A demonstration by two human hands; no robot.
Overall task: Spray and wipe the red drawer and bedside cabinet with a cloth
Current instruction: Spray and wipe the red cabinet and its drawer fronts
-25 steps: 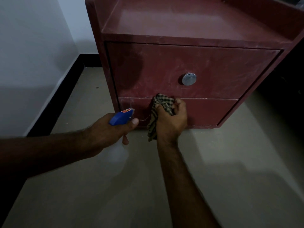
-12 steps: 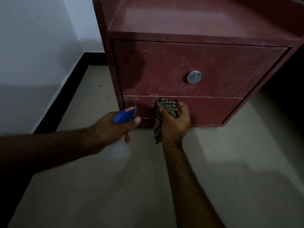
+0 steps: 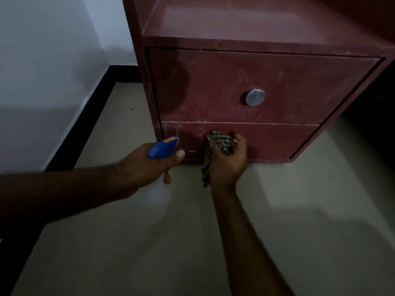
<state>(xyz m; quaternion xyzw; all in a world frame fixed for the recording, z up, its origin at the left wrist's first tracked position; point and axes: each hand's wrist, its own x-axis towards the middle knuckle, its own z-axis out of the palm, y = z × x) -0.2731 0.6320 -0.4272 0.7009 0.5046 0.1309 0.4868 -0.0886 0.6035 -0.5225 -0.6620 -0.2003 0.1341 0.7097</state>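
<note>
- Orange label (image 3: 168, 140) on the sprayer (image 3: 163, 147): writing unreadable.
- Left hand (image 3: 147, 165) grips the sprayer at the cabinet's (image 3: 235, 24) bottom-left corner.
- Right hand (image 3: 228, 165) clutches the cloth (image 3: 218, 142) against the panel (image 3: 277, 139) below the drawer (image 3: 213, 86).

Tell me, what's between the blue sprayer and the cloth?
Just the lower red panel, marked by a pale curved streak; the head view shows nothing else between sprayer and cloth.

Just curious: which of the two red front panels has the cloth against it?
The lower, narrower panel, without the metal knob; the right hand holds the cloth there.
</note>
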